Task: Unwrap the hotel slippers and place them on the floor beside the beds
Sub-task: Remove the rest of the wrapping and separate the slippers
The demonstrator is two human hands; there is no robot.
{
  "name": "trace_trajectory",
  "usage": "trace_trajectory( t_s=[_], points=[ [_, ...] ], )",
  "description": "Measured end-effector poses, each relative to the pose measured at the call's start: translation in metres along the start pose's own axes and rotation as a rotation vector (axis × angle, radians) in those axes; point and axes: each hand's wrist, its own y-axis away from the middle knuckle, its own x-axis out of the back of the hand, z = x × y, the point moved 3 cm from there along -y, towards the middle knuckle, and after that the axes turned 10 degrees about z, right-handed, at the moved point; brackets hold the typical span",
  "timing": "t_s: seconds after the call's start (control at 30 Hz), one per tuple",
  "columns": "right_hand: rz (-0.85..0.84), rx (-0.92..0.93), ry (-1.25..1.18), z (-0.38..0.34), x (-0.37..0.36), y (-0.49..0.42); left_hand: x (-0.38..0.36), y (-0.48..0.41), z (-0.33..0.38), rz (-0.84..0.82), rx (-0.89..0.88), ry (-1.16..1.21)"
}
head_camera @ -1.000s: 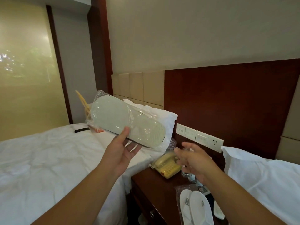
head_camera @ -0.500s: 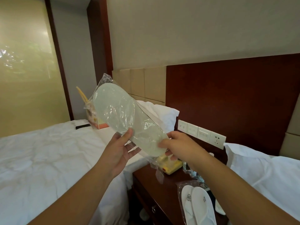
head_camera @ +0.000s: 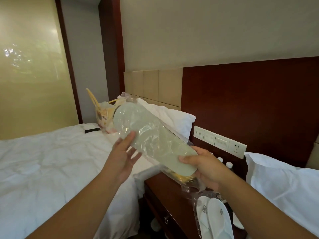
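The left hand (head_camera: 124,156) has let go of the wrapped slippers (head_camera: 151,138). Its fingers now spread loosely under the pack, with only the thumb tip touching the plastic. The right hand (head_camera: 205,168) grips the near end, thumb on the sole and fingers curled beneath. The pack hangs slanted between the left bed (head_camera: 51,161) and the nightstand (head_camera: 165,192), hiding most of a yellow telephone (head_camera: 179,177). On the nightstand lies a second clear bag (head_camera: 196,207) with a white pair (head_camera: 215,218) inside.
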Motion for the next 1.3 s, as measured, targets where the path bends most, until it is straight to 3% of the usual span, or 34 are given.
trace_trajectory(
  t_s=[0.27,0.63,0.83,1.0,1.3],
  points=[
    [-0.034,0.012,0.066,0.008,0.000,-0.001,0.004,-0.003,0.008,-0.016,-0.035,0.029],
    [0.010,0.071,0.085,0.007,0.013,0.002,0.024,-0.015,0.025,0.159,-0.084,0.024],
    [0.032,0.075,0.089,0.009,0.017,0.003,0.026,-0.016,0.020,0.160,-0.044,0.011],
    [0.057,0.073,0.095,0.010,0.020,0.001,0.024,-0.006,-0.001,0.043,0.069,0.031],
    [0.055,0.065,0.273,0.006,0.024,0.005,0.017,-0.004,-0.018,-0.054,0.042,0.005]
  ],
)
